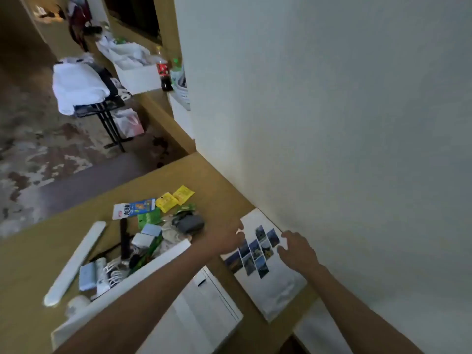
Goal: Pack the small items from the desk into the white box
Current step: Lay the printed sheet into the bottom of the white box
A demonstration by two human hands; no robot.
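Both hands are at the white photo sheet, which lies flat on the desk with its far edge against the wall. The right hand rests on the sheet's wall-side edge, fingers loosely bent and thumb apart from forefinger, closed round nothing visible. The left hand is at the opposite edge; its fingers are blurred, so its hold cannot be determined. Judgement: the sheet is being taken from two sides because it is wide, thin and flat to the surface, and it needs an edge lifted. The white box stands open just left of the left forearm. Beyond its wall lies a heap of small items: yellow sachets, a blue-and-white packet, a grey pouch, white cables and a long white bar. Whether the nearest of these are already inside the box cannot be told. The wall blocks any movement to the right. Open desk lies between the sheet and the box, so a leftward carry looks unobstructed.
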